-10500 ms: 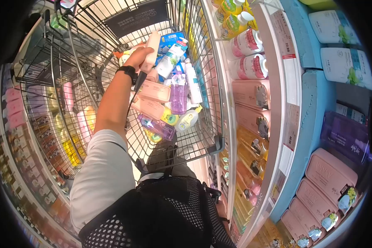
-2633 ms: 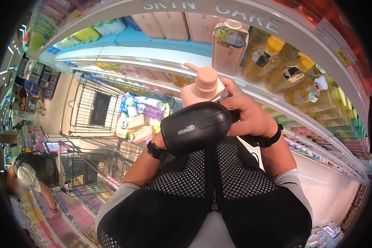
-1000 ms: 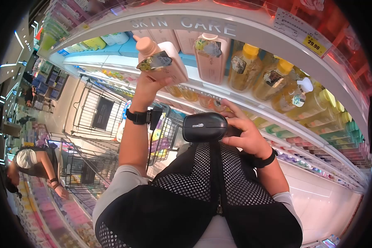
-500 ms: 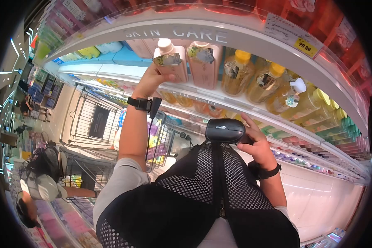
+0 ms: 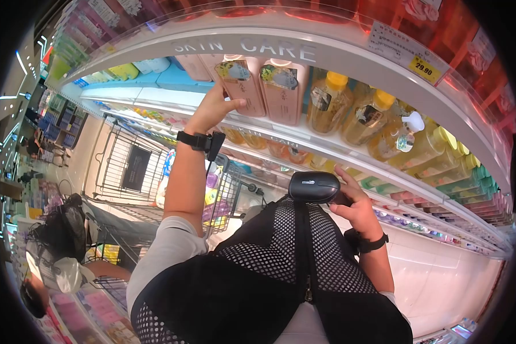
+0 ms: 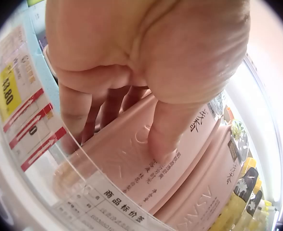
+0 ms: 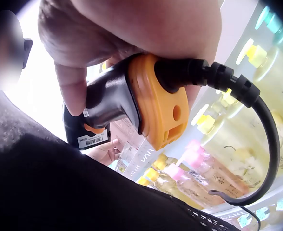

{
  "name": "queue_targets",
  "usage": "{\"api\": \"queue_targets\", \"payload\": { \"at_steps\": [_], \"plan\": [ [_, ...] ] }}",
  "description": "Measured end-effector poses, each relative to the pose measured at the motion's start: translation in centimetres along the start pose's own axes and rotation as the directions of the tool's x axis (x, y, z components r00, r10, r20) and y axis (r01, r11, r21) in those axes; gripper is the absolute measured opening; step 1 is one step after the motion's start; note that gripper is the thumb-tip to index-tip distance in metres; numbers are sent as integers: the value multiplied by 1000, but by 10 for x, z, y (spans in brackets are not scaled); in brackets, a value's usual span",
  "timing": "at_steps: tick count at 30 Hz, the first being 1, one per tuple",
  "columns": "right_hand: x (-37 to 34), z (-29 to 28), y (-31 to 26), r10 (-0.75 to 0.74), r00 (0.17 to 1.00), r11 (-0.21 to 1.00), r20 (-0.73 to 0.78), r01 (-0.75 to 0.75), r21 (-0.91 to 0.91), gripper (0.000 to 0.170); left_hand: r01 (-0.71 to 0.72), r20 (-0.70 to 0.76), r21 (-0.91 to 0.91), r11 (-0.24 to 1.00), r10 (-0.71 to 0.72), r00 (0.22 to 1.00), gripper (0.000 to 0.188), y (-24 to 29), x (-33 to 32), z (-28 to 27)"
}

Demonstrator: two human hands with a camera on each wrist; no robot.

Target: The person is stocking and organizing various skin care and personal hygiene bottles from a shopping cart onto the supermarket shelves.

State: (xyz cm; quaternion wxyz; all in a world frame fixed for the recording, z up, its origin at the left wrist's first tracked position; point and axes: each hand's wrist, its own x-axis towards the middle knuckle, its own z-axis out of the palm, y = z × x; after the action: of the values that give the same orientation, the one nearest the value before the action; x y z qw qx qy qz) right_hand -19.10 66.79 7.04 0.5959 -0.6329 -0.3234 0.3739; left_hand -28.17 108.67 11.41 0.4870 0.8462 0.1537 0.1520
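My left hand (image 5: 213, 108) grips a pink pump bottle (image 5: 245, 92) at the shelf's front, its neck tucked under the upper shelf edge. In the left wrist view the thumb presses the bottle's lettered front (image 6: 127, 156) while the fingers wrap its side. A matching pink bottle (image 5: 282, 94) stands close on its right. Low by my chest, my right hand (image 5: 358, 211) holds a black barcode scanner (image 5: 314, 187). The right wrist view shows the scanner's handle (image 7: 110, 96) in that hand, with an orange base (image 7: 158, 108) and a black cable (image 7: 271, 144).
Yellow-capped bottles (image 5: 328, 103) stand right of the pink ones. A clear price strip (image 6: 110, 192) runs along the shelf front. At left is a shopping cart (image 5: 133, 163) with bottles in it. Another person (image 5: 57, 252) stands by a second cart at lower left.
My left hand has carried the pink pump bottle from in front of me onto the shelf, beside its match. The right hand and scanner have shifted slightly right and down in the view.
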Motion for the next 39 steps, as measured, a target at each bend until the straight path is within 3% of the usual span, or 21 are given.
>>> {"api": "queue_targets", "payload": {
  "at_steps": [3, 5, 12, 15, 17, 18, 20, 21, 23, 24, 26, 29, 35, 39],
  "plan": [
    [-2, 0, -1, 50, 999, 997, -2, -50, 51, 49, -13, -53, -104, 994, 8, 999, 58, -2, 1, 7],
    [-3, -2, 4, 50, 999, 998, 5, -51, 39, 48, -8, -1, -161, 987, 8, 1000, 59, 0, 1, 9],
    [-7, -4, 17, 18, 1000, 999, 10, -18, -33, 48, 41, -39, -86, 995, -45, 998, 63, 16, -7, 13],
    [-12, -6, 25, 25, 999, 1000, -21, -25, -10, 47, 26, -138, -130, 991, -44, 990, 75, 28, -18, 22],
    [-15, -7, 25, 42, 998, 999, -37, -42, -5, 47, -191, -416, 18, 981, 181, 891, 88, 23, -20, 31],
    [-17, -8, 25, 58, 997, 998, -49, -59, -3, 47, -189, -415, 18, 982, 180, 892, 88, 23, -19, 35],
    [-18, -8, 28, 59, 997, 998, -50, -60, -15, 47, -300, -533, 45, 953, 277, 800, 89, 27, -17, 43],
    [-19, -9, 28, 57, 997, 998, -51, -58, -28, 48, -297, -534, 45, 954, 274, 800, 89, 30, -14, 45],
    [-20, -8, 29, 58, 997, 998, -49, -60, -31, 48, -404, -547, -51, 914, 313, 777, 76, 36, -4, 43],
    [-20, -8, 29, 58, 997, 998, -50, -59, -33, 49, -406, -550, -48, 913, 315, 774, 76, 36, 0, 41],
    [-22, -9, 29, 90, 994, 996, -55, -90, -4, 48, -350, -547, -131, 928, 227, 806, 56, 36, 5, 38],
    [-23, -10, 33, 118, 991, 993, -64, -117, 23, 48, -330, -502, -160, 930, 211, 839, 42, 38, 7, 37],
    [-26, -10, 40, 122, 990, 992, -76, -120, 29, 44, -395, -487, -275, 877, 228, 843, 41, 27, 5, 36],
    [-27, -9, 49, 215, 974, 976, -76, -212, 47, 42, -306, -616, -119, 945, 171, 769, 40, 6, -9, 41]
  ]
}}
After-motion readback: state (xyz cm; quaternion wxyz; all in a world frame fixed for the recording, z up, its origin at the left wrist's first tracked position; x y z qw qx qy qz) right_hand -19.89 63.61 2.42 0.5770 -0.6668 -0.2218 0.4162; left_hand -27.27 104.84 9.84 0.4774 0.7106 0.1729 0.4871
